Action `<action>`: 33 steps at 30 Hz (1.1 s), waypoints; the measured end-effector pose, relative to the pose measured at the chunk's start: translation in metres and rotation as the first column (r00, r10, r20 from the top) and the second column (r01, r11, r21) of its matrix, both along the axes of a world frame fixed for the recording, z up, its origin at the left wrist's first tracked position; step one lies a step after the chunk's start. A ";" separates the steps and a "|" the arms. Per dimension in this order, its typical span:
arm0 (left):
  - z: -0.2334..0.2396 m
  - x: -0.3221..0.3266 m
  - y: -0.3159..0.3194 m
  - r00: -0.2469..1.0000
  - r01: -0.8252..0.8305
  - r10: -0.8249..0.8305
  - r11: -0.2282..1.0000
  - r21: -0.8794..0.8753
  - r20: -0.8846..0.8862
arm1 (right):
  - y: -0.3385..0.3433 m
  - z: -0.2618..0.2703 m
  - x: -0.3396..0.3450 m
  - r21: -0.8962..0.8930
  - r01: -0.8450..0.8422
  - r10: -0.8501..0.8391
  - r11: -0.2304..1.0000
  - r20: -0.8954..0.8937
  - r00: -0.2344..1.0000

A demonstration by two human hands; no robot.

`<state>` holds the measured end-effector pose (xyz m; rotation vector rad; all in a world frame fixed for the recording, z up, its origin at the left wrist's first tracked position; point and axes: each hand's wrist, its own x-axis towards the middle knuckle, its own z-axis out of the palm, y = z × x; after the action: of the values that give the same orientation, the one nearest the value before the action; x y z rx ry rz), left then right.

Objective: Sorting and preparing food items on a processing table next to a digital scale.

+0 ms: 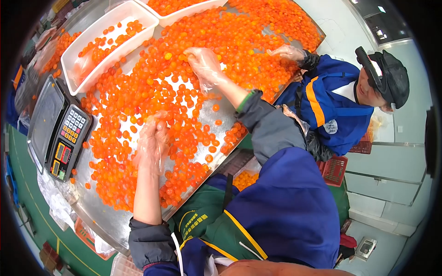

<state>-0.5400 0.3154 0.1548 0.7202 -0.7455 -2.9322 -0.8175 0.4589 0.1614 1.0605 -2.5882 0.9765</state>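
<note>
Small, round orange pieces that look like salted egg yolks [114, 179] lie in a wide, loose layer on a steel table [224, 112]. My left hand [153, 138], in a thin clear plastic glove, is over the near left part of the layer with its fingers curled in. Farther back, my right hand [203, 63], gloved the same way, rests at the pieces with bent fingers. Whether either hand has a piece inside it is hidden by the fingers.
At the left edge stands a digital scale [69, 127]. A white tub [74, 84] holding some pieces is behind it, next to a second white tub [169, 20]. On the right a co-worker's gloved hand [288, 53] touches the pile. Red crates [336, 170] stand beyond the table.
</note>
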 end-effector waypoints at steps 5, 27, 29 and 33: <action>0.020 0.019 -0.008 0.965 -0.118 0.145 0.984 -0.130 0.219 | -0.033 -0.008 -0.008 0.234 -0.134 0.116 0.963 0.088 0.989; 0.022 0.052 0.026 0.989 -0.148 0.148 0.986 0.074 0.009 | -0.006 0.025 0.191 -0.206 -0.503 0.511 0.839 0.617 0.599; 0.022 0.055 0.027 0.992 -0.122 0.115 0.979 0.161 0.053 | 0.002 0.021 0.185 -0.229 -0.517 0.534 0.824 0.619 0.576; 0.024 0.071 0.020 0.995 -0.101 0.101 0.994 -0.035 -0.019 | 0.017 0.018 0.130 -0.294 -0.326 0.319 0.899 0.947 0.027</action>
<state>-0.4688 0.3356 0.1787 0.7067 -0.7354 -2.8235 -0.6877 0.4758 0.1792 1.2713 -3.2663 2.6462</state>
